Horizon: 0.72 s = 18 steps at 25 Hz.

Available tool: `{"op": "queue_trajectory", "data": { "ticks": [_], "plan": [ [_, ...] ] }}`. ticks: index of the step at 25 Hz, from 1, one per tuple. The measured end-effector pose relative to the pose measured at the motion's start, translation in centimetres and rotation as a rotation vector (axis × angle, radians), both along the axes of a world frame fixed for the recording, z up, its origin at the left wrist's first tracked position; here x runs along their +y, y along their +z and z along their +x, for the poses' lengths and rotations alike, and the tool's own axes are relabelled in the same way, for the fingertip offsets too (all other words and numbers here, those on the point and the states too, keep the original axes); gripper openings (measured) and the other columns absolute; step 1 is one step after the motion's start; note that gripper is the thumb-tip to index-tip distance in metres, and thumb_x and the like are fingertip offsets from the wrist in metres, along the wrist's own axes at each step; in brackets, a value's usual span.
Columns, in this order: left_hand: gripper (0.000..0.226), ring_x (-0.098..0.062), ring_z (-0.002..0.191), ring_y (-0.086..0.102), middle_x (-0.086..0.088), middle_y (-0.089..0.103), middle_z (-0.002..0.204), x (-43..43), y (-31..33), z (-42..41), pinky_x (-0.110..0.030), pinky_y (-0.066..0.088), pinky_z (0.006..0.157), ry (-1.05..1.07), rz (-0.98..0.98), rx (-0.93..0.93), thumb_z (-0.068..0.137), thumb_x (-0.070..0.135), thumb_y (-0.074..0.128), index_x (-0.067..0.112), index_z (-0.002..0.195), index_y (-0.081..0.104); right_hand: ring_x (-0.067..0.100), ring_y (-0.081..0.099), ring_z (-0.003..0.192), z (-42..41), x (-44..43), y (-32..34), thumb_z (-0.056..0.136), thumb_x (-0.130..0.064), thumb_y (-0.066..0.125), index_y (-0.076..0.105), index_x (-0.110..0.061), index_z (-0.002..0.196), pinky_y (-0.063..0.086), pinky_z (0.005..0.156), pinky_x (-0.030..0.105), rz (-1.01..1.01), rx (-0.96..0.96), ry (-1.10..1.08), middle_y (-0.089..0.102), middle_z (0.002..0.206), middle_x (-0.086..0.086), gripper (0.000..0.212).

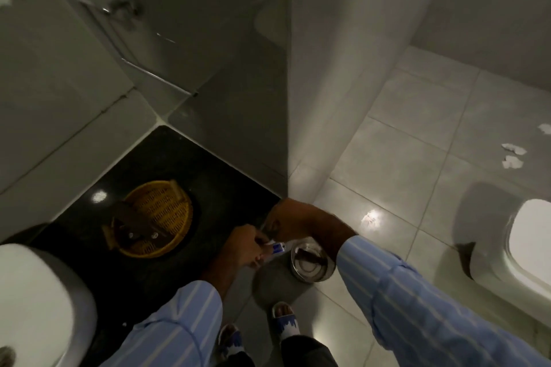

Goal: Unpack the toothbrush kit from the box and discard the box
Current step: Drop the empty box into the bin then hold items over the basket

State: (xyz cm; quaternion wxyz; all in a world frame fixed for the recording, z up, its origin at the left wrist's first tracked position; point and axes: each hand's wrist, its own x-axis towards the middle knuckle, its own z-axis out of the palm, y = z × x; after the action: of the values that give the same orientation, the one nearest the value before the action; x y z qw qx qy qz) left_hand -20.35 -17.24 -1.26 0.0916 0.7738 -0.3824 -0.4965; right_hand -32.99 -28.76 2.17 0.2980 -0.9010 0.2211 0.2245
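Observation:
Both hands meet at the edge of the black counter (167, 155), above a small steel bin (311, 262) on the floor. My left hand (244, 244) and my right hand (286, 220) together grip a small white and blue toothbrush kit box (275, 247). Most of the box is hidden by my fingers, and the dim, blurred view does not show whether it is open. The bin's lid is open and its inside looks pale.
A yellow woven basket (167, 211) with dark items stands on the counter. A white basin (32, 301) is at the lower left and a toilet (530, 241) at the right. Paper scraps (512, 155) lie on the tiled floor. A grey wall corner (287, 98) rises just behind my hands.

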Motion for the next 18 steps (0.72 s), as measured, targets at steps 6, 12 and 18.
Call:
{"op": "queue_trajectory", "data": {
  "ticks": [6, 12, 18],
  "plan": [
    [0.033, -0.013, 0.065, 0.072, -0.005, 0.077, 0.083, -0.9, 7.1, 6.0, -0.027, 0.055, 0.062, 0.027, -0.107, -0.066, 0.08, 0.025, 0.081, 0.011, 0.109, 0.073, 0.032, 0.069, 0.091, 6.8, -0.2, 5.8, 0.088, -0.023, 0.063, 0.075, -0.004, 0.102, 0.048, 0.08, 0.032, -0.159, -0.123, 0.172, 0.074, 0.1, 0.016, 0.026],
    [0.025, -0.027, 0.078, 0.072, -0.015, 0.074, 0.085, 2.2, 13.1, 14.0, -0.046, 0.059, 0.076, 0.28, -0.437, -0.12, 0.067, 0.022, 0.088, 0.017, 0.083, 0.069, 0.029, 0.069, 0.088, 12.8, -1.0, 8.7, 0.076, -0.015, 0.074, 0.068, -0.015, 0.108, 0.056, 0.075, 0.033, 0.111, -0.317, -0.053, 0.071, 0.098, 0.008, 0.033],
    [0.019, -0.025, 0.094, 0.072, -0.01, 0.076, 0.095, 5.8, 13.9, 22.7, -0.039, 0.058, 0.089, 0.507, -0.46, -0.219, 0.072, 0.016, 0.086, 0.013, 0.089, 0.077, 0.025, 0.074, 0.089, 20.0, -0.1, 8.4, 0.087, -0.012, 0.071, 0.068, -0.009, 0.099, 0.063, 0.075, 0.033, 0.685, -0.388, -0.477, 0.072, 0.097, 0.013, 0.012]
  ]
}}
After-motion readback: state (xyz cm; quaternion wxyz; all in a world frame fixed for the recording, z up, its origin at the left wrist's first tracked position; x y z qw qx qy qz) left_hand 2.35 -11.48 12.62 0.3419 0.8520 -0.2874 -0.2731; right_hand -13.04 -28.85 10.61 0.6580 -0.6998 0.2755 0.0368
